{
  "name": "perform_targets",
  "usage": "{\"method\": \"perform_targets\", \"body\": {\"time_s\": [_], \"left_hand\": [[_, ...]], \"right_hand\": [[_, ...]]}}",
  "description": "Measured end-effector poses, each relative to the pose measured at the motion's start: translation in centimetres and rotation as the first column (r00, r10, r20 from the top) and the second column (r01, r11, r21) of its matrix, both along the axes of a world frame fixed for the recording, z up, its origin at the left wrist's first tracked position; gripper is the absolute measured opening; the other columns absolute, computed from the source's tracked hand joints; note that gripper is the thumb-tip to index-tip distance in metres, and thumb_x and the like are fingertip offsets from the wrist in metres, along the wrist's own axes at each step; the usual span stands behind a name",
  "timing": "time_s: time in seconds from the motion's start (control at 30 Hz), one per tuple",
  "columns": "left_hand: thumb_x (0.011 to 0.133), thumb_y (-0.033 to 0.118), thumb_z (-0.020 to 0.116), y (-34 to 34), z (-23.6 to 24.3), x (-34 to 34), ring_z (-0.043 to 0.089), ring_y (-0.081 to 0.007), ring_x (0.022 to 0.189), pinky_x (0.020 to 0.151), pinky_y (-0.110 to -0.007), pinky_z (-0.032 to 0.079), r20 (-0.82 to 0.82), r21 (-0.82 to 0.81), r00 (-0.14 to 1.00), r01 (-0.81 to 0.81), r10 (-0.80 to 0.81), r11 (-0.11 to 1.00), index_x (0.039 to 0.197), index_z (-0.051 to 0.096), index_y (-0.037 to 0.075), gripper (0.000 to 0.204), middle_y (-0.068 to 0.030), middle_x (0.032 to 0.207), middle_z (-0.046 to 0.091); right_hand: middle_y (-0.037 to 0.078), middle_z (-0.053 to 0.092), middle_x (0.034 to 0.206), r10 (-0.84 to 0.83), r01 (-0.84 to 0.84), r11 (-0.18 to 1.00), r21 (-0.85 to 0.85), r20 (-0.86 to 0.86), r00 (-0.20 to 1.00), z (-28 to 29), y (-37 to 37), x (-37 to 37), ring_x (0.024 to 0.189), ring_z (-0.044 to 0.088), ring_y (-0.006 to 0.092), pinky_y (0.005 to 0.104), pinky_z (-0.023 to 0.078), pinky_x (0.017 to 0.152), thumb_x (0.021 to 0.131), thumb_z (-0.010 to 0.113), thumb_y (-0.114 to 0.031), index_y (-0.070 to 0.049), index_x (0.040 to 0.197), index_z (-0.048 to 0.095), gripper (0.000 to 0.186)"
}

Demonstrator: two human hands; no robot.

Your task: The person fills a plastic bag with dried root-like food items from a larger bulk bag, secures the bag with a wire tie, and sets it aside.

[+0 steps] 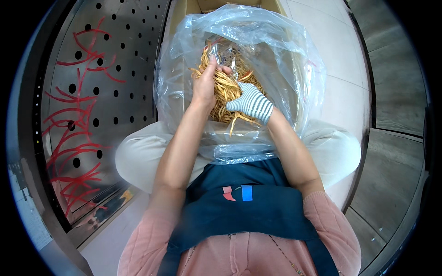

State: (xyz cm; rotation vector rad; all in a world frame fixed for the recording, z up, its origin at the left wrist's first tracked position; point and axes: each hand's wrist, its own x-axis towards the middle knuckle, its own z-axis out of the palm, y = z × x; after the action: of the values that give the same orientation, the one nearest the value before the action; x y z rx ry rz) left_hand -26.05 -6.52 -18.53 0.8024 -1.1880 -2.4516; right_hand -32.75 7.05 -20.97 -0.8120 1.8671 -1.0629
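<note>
A bundle of dried yellow-brown strands (pixel 224 89) is gathered between my two hands, over more of the same. Bare, with its thumb pointing up, my left hand (pixel 206 83) grips the bundle's left side. My right hand (pixel 252 102), in a grey-and-white striped glove, is wrapped round its lower right side. A few loose strands hang below the glove. Around them lies a large clear plastic bag (pixel 276 34), spread wide and lining a cardboard box (pixel 271 5). Crinkled clear plastic shows among the strands beyond my hands.
The box sits between my crossed legs (pixel 329 147) on a pale tiled floor (pixel 343 99). On the left stands a metal panel (pixel 106 87) with round holes and red strokes. Dark grey panels (pixel 393 87) run along the right. A dark apron (pixel 258 207) covers my lap.
</note>
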Motion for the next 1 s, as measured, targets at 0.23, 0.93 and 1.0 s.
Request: {"method": "perform_targets", "body": {"time_s": [0.23, 0.93, 1.0], "left_hand": [[0.095, 0.04, 0.047, -7.2, 1.0, 1.0, 0.058, -0.0182, 0.068, 0.072, -0.037, 0.052, -0.195, 0.08, 0.953, -0.221, 0.233, 0.972, 0.079, 0.052, 0.011, 0.033, -0.0056, 0.069, 0.057], [0.072, 0.002, 0.071, 3.7, 1.5, 0.4, 0.064, -0.0184, 0.088, 0.079, -0.031, 0.054, -0.044, -0.228, 0.997, 0.047, -0.058, 0.973, 0.107, 0.059, -0.005, 0.038, -0.011, 0.101, 0.066], [0.071, 0.0, 0.07, 3.2, 2.3, 0.6, 0.064, -0.0172, 0.083, 0.076, -0.03, 0.053, -0.027, -0.242, 0.999, 0.032, -0.039, 0.97, 0.1, 0.061, -0.003, 0.03, -0.0096, 0.094, 0.066]], "right_hand": [[0.011, 0.068, 0.091, -0.202, 0.195, 0.977, 0.086, 0.084, 0.976, 0.9, 2.6, -1.2, 0.082, 0.063, 0.0205, 0.0317, 0.05, 0.08, 0.068, 0.075, -0.016, 0.0, 0.107, 0.063, 0.045], [0.014, 0.063, 0.105, -0.259, 0.258, 0.927, -0.271, 0.03, 0.965, -2.1, -0.9, 0.6, 0.096, 0.061, 0.0278, 0.0355, 0.05, 0.084, 0.077, 0.069, -0.028, -0.001, 0.116, 0.055, 0.049], [0.012, 0.064, 0.101, -0.185, 0.288, 0.935, -0.205, 0.411, 0.893, -0.9, -0.4, 1.0, 0.092, 0.062, 0.0242, 0.0324, 0.052, 0.079, 0.076, 0.071, -0.023, -0.001, 0.113, 0.056, 0.046]]}}
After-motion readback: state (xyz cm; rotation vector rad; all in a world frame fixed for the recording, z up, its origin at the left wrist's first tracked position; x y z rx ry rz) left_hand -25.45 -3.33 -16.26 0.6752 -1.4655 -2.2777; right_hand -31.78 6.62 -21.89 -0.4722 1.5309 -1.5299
